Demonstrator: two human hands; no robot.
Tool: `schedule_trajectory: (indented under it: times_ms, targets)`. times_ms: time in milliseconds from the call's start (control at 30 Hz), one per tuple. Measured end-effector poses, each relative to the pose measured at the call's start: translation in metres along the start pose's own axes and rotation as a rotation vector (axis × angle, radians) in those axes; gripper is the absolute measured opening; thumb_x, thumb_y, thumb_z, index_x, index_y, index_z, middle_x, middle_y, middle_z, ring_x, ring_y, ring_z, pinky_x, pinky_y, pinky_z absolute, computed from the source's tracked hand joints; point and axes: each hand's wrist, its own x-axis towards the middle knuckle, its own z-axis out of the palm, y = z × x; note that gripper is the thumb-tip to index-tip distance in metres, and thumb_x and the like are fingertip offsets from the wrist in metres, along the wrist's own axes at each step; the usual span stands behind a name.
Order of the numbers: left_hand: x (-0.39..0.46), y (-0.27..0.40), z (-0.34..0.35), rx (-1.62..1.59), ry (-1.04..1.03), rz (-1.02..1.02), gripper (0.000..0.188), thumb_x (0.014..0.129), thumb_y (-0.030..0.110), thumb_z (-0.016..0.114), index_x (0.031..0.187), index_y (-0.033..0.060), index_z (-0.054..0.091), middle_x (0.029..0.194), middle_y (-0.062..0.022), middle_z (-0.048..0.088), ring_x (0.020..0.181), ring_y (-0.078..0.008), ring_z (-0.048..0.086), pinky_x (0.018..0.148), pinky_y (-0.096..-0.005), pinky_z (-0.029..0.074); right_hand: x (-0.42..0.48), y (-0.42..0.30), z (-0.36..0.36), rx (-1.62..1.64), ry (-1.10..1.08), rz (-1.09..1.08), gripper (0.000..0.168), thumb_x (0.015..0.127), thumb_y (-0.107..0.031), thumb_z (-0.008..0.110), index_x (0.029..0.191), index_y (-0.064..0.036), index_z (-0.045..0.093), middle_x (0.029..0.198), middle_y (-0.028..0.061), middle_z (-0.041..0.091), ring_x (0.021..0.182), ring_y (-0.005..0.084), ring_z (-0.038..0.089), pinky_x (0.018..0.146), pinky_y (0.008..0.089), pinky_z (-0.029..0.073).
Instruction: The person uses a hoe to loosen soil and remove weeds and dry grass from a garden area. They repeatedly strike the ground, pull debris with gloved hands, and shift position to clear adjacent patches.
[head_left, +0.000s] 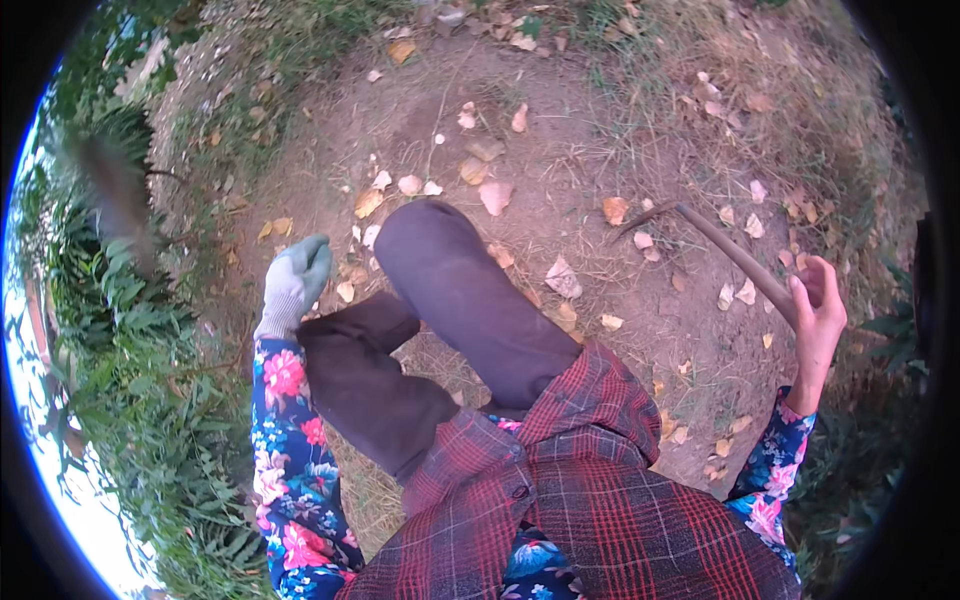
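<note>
My right hand (817, 306), bare, grips the end of a wooden handle (739, 259) at the right. The handle belongs to a sickle-like hand tool, whose narrow, dark metal blade (646, 217) bends away at the far end, just over the soil. On the other side, my left hand (298, 274) wears a knitted glove with a green-grey coating. Its fingers are curled in, and nothing shows in them. It is beside my bent leg in dark trousers (469, 277), above leaf-strewn ground.
Bare, trodden soil (540, 97) with scattered dry leaves (495, 196) lies before me. Dry grass (780, 97) borders it at the far right. Dense leafy plants (142, 375) crowd the left side, and more foliage (855, 450) stands at the lower right.
</note>
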Motion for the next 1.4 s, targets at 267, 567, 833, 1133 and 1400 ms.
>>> schedule_trajectory:
  times_ms: [267,567,833,1133,1400]
  targets:
    - [0.056,0.061,0.069,-0.099,0.043,0.254,0.019,0.085,0.021,0.056,0.097,0.0084,0.064,0.087,-0.0151,0.065,0.086,-0.0332,0.063,0.076,-0.0409,0.05,-0.02,0.047,-0.013,-0.146,-0.043,0.04,0.03,0.086,-0.004,0.062,0.115,-0.004,0.057,0.094,0.0047,0.062,0.082,0.0123,0.059,0.074,0.0264,0.049]
    - [0.073,0.092,0.077,0.084,-0.121,0.216,0.021,0.086,0.026,0.052,0.095,0.0101,0.063,0.09,-0.0129,0.066,0.088,-0.032,0.063,0.078,-0.0419,0.05,-0.059,0.047,0.003,-0.283,0.005,0.062,0.03,0.082,-0.007,0.066,0.11,-0.005,0.058,0.087,0.0048,0.063,0.077,0.0126,0.061,0.073,0.0271,0.05]
    - [0.101,0.116,0.099,0.111,-0.159,0.35,0.02,0.083,0.027,0.054,0.09,0.0105,0.064,0.086,-0.0132,0.066,0.083,-0.0323,0.064,0.073,-0.0438,0.051,-0.052,0.004,0.016,-0.211,0.127,0.036,0.028,0.079,-0.005,0.068,0.104,-0.004,0.058,0.08,0.0062,0.064,0.069,0.0147,0.063,0.066,0.0295,0.052]
    - [0.12,0.121,0.118,0.237,-0.186,0.394,0.022,0.083,0.029,0.055,0.09,0.0118,0.065,0.089,-0.012,0.067,0.084,-0.0318,0.065,0.073,-0.0436,0.051,-0.087,0.022,0.013,-0.237,0.243,0.143,0.03,0.072,-0.005,0.07,0.1,-0.004,0.058,0.076,0.0082,0.066,0.068,0.0191,0.066,0.065,0.0324,0.052]
    - [0.143,0.12,0.148,0.243,-0.266,0.415,0.023,0.079,0.024,0.054,0.094,0.0148,0.068,0.089,-0.0162,0.066,0.085,-0.0364,0.064,0.074,-0.0433,0.051,-0.15,0.084,-0.002,-0.458,-0.346,0.395,0.037,0.067,-0.023,0.073,0.096,-0.006,0.059,0.087,0.0163,0.066,0.085,0.0342,0.065,0.074,0.044,0.051]
